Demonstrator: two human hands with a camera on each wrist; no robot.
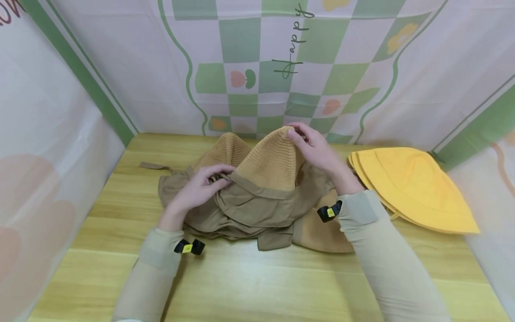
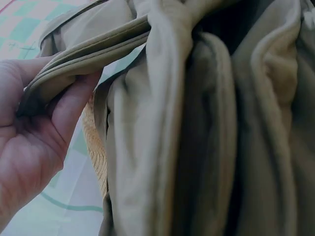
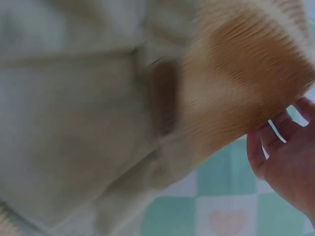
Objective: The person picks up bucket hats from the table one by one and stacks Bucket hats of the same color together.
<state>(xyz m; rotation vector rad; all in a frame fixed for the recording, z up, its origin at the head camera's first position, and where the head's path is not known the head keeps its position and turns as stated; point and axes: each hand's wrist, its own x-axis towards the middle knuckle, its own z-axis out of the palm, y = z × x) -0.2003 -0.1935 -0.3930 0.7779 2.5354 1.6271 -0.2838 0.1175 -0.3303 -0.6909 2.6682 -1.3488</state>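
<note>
A khaki cloth sun hat point(image 1: 257, 205) with a tan woven brim point(image 1: 268, 158) lies bunched on the table in the head view, its brim raised to a peak. My right hand point(image 1: 318, 150) pinches the top of that brim. Khaki cloth is pinched at its edge between the thumb and fingers of my left hand point(image 1: 201, 185); the left wrist view shows this folded edge point(image 2: 93, 54) closely. In the right wrist view my fingers point(image 3: 283, 128) meet the woven brim's border, and the cloth beside it is blurred.
More tan woven pieces show behind point(image 1: 225, 150) and at the front right point(image 1: 322, 232), partly covered by khaki cloth. Stacked yellow bucket hats point(image 1: 418, 188) rest at the right of the wooden table point(image 1: 241, 286). A khaki strap point(image 1: 153, 166) sticks out left. Printed curtains point(image 1: 141, 67) surround the table.
</note>
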